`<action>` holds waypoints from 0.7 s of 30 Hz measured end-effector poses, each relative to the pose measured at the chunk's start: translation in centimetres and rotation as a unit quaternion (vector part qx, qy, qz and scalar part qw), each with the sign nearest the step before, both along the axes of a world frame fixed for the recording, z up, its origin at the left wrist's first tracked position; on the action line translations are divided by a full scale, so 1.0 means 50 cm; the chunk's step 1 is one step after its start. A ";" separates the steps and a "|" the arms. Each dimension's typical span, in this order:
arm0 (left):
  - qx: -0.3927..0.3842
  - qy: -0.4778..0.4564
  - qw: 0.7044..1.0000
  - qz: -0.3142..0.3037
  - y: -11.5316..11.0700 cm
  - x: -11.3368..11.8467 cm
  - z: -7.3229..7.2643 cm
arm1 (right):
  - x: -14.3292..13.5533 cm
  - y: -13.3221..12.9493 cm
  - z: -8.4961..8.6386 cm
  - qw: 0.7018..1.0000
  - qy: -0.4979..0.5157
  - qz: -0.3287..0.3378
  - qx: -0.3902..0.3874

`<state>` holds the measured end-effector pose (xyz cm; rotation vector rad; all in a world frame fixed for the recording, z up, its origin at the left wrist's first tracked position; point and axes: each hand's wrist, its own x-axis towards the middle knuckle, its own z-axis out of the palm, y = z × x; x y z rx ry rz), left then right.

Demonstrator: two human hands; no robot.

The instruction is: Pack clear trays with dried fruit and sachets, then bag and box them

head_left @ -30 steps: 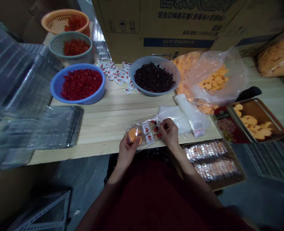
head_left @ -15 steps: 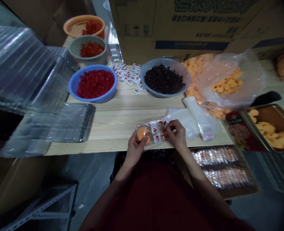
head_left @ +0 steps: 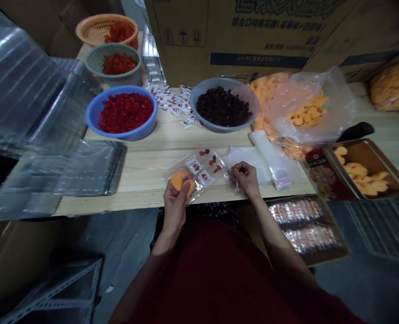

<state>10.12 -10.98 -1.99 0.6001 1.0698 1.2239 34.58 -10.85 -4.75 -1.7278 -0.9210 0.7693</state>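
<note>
1. Clear plastic trays are stacked at the left, down to the desk's front edge.
2. Between the trays and the left hand, a strip of desk is bare, bounded at the back by a blue bowl of red pieces.
3. The left hand pinches the near left corner of a clear packet, over its orange pieces. The packet lies tilted between the hands, near the front edge; its two white sachets bear red marks too small to read.
4. The right hand is just beside the packet's right end, thumb and fingertips drawn together; I cannot tell on what. Clear bags crowd that side.
5. Behind, a carton shows Chinese characters, an umbrella symbol and upward arrows.
6. Farther right, a tin has a red label, its writing illegible.
</note>
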 end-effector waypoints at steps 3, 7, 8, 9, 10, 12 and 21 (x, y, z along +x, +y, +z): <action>0.020 0.034 0.999 -0.004 -0.023 0.025 -0.010 | -0.007 0.000 0.004 1.000 0.000 -0.008 -0.003; 0.025 0.095 0.995 -0.033 -0.065 0.043 -0.009 | -0.021 -0.001 0.009 1.000 -0.008 -0.025 0.014; 0.028 0.110 0.993 -0.043 -0.075 0.045 -0.008 | -0.026 -0.002 0.008 0.999 -0.008 -0.029 0.020; 0.033 0.122 0.991 -0.053 -0.082 0.046 -0.007 | -0.030 -0.003 0.006 0.999 -0.007 -0.032 0.026; 0.039 0.133 0.988 -0.062 -0.088 0.047 -0.006 | -0.034 -0.005 0.003 0.999 -0.008 -0.034 0.033; 0.048 0.157 0.983 -0.080 -0.091 0.047 -0.007 | -0.040 -0.007 -0.002 0.998 -0.016 -0.036 0.044; 0.027 0.157 0.979 -0.124 -0.051 0.045 -0.015 | -0.062 -0.003 0.010 0.984 -0.146 0.016 0.099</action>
